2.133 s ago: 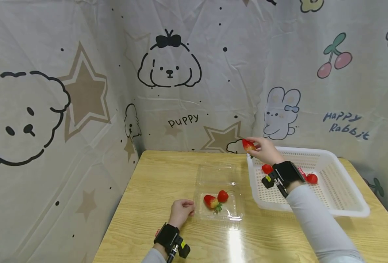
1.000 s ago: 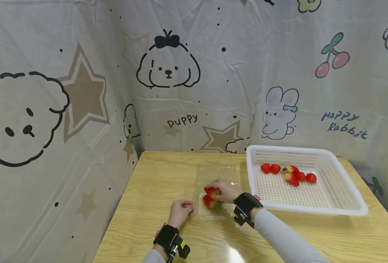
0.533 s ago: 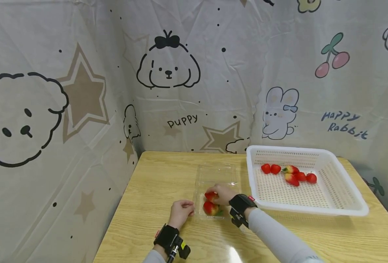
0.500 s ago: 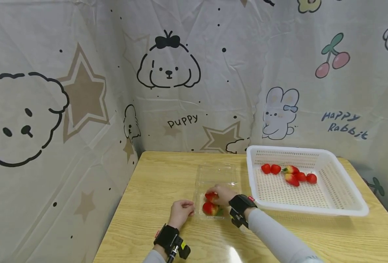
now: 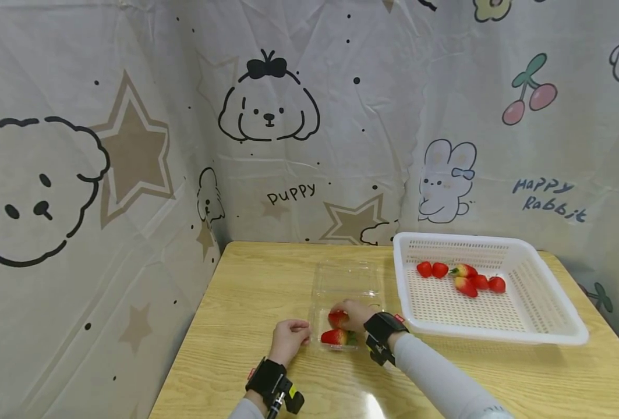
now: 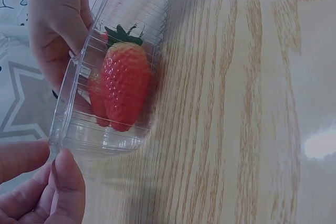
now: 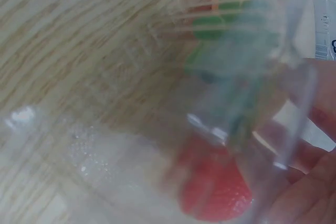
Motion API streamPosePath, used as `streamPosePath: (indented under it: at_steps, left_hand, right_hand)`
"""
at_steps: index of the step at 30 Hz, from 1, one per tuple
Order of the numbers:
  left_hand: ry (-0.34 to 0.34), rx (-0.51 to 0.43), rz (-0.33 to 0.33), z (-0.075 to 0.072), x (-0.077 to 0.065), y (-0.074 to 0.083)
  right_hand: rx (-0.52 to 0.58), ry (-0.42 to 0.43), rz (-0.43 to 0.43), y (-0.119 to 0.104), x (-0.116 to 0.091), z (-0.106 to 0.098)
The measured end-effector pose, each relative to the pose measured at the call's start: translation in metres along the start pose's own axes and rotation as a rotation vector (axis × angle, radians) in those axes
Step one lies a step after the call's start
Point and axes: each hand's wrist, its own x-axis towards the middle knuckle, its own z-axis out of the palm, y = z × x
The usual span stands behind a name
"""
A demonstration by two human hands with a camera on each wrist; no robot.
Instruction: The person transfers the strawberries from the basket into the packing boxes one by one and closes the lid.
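A clear plastic clamshell box [image 5: 317, 343] lies with its lid laid back on the table. My left hand [image 5: 288, 340] pinches the box's left rim between thumb and finger; the left wrist view shows the thumb and fingers [image 6: 68, 182] at that rim. Inside, a strawberry [image 5: 334, 337] lies along the near wall, leaves to the right. My right hand [image 5: 355, 314] reaches into the box and holds another strawberry [image 5: 336, 319] just behind the first. That hand hides the box's right part. Through the blurry plastic, the right wrist view shows a red fruit [image 7: 215, 192] and green leaves [image 7: 226, 24].
To the right stands a white perforated basket [image 5: 498, 331]. Several red fruits lie in it, among them strawberries [image 5: 465, 286] and round cherry-like ones [image 5: 497, 284]. A printed cloth [image 5: 309, 145] hangs behind and left of the wooden table [image 5: 246, 279].
My right hand has carried a strawberry from above the basket leftward and down into the box. The first strawberry has shifted toward the near wall. My left hand has stayed at the rim.
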Motion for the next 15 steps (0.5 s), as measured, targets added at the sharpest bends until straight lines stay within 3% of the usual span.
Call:
streamPosePath:
  at_steps: [5, 9, 12, 15]
  left_hand:
    - [0.001, 0.0, -0.005, 0.0, 0.001, -0.001]
    - [0.0, 0.004, -0.014, 0.0, 0.001, -0.001]
    - [0.0, 0.005, -0.027, 0.0, 0.001, 0.0]
    - [0.0, 0.012, -0.027, 0.0, 0.0, 0.001]
  right_hand:
    - [0.0, -0.027, 0.006, 0.001, 0.001, -0.001]
    - [0.006, -0.095, 0.022, 0.0, 0.001, -0.006]
    - [0.049, -0.142, 0.08, -0.011, -0.001, -0.025]
    - [0.104, -0.142, 0.109, -0.024, -0.006, -0.057]
